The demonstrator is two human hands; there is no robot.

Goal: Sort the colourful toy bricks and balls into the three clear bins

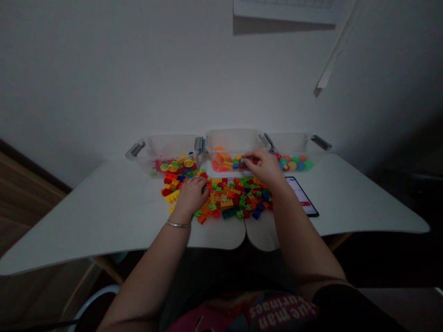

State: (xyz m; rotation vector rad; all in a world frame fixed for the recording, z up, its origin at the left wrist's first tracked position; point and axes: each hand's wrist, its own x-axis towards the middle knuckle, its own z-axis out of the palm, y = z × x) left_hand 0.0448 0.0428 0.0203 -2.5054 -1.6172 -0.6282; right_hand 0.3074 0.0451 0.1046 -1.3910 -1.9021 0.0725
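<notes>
Building bricks [226, 204] lie in one loose heap at the table's middle – too many to count – with more pieces inside the middle box [231, 138]. Three clear boxes stand in a row behind the heap, the left box [169, 144] holding colourful pieces, the right box [290, 141] round balls [294, 159]. One phone [304, 198] lies just right of the heap.

The left hand [191, 193], one bracelet [178, 225] at its wrist, rests palm down on the heap's left part, fingers curled; I cannot tell whether they grip a brick. The right hand [267, 168] reaches to the middle box, thumb and fingers drawn close together – what they pinch, if anything, I cannot tell.

The wall [104, 92] rises close behind the boxes; white tabletop [128, 207] stretches out to both sides, and two rounded corners meet at its front edge.
</notes>
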